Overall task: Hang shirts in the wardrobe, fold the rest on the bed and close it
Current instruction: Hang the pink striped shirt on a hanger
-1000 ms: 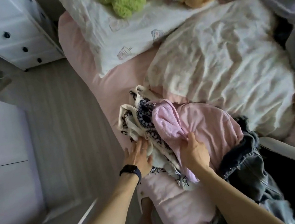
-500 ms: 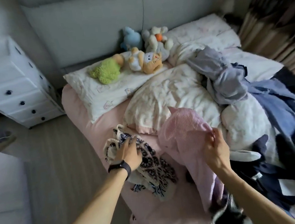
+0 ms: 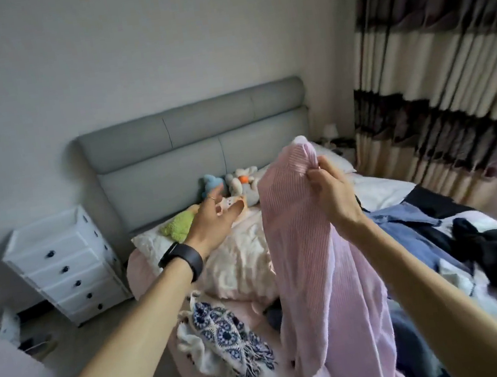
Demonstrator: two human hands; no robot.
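Observation:
My right hand pinches the top of a pink striped shirt and holds it up over the bed, so the cloth hangs down to the lower edge of the view. My left hand is raised to the left of the shirt with fingers spread and nothing in it; a black band is on that wrist. A white garment with a blue pattern lies crumpled on the pink sheet below my left forearm. A heap of blue, dark and pale clothes covers the right side of the bed.
A grey padded headboard stands against the wall, with soft toys and pillows in front. A white chest of drawers stands on the floor at the left. Striped curtains hang at the right.
My right hand has lifted the pink shirt up off the bed. My left hand let go of the patterned garment and rose, open. The view tilted up toward the headboard.

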